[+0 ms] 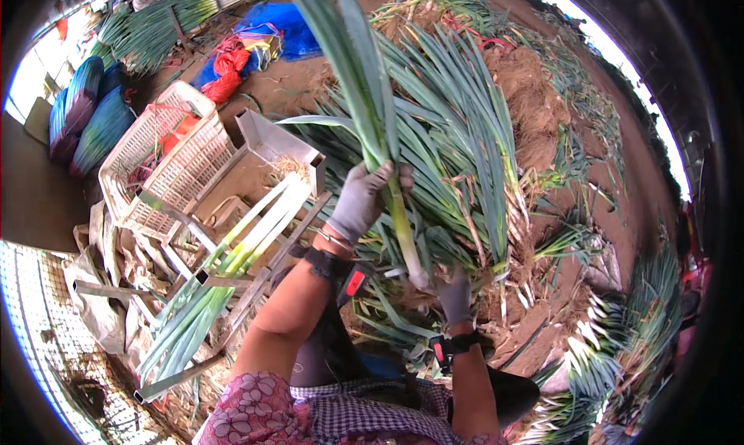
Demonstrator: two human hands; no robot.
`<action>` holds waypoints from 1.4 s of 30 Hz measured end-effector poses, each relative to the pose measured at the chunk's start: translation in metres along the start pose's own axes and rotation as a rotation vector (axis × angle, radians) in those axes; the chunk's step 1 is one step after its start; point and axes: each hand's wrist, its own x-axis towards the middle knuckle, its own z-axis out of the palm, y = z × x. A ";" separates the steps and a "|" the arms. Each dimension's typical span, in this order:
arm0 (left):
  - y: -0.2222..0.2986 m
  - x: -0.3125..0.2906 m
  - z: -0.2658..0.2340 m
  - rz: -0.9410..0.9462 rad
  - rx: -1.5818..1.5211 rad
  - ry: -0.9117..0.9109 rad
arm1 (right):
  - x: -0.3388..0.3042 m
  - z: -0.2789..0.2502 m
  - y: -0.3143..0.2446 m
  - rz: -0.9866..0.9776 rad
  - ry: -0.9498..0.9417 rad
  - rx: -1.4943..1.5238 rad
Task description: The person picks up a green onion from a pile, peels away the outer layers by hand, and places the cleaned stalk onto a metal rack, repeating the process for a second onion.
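Note:
My left hand (360, 201), in a grey glove, is closed around the stalk of a long green onion (397, 220). Its leaves rise toward the top of the view, and its pale lower end slants down toward my right. Just beside that end is my right hand (456, 294), also gloved; its fingers are smeared, so their grip cannot be made out. Behind both hands lies a large heap of green onions (457, 135) with brown, soil-covered roots. To the left, several peeled green onions (267, 220) with white stalks rest across a metal rack (252, 294).
A cream plastic crate (182, 177) stands left of the rack, holding red material. Farther back are bundled green onions (159, 26), blue-green net rolls (101, 112) and a blue sheet (291, 30) with red string. More green onions (585, 360) with white stalks lie at lower right.

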 end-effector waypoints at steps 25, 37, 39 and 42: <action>0.026 0.003 -0.030 0.029 0.082 0.205 | -0.031 -0.019 -0.081 0.452 -0.444 0.683; -0.007 -0.013 0.013 -0.063 -0.291 -0.084 | 0.049 -0.057 -0.144 -0.157 -0.107 0.365; -0.004 -0.009 0.000 -0.079 -0.246 -0.105 | 0.050 -0.052 -0.142 0.039 -0.192 0.530; 0.005 -0.005 -0.011 -0.116 -0.223 -0.141 | 0.041 -0.042 -0.136 0.075 -0.175 0.535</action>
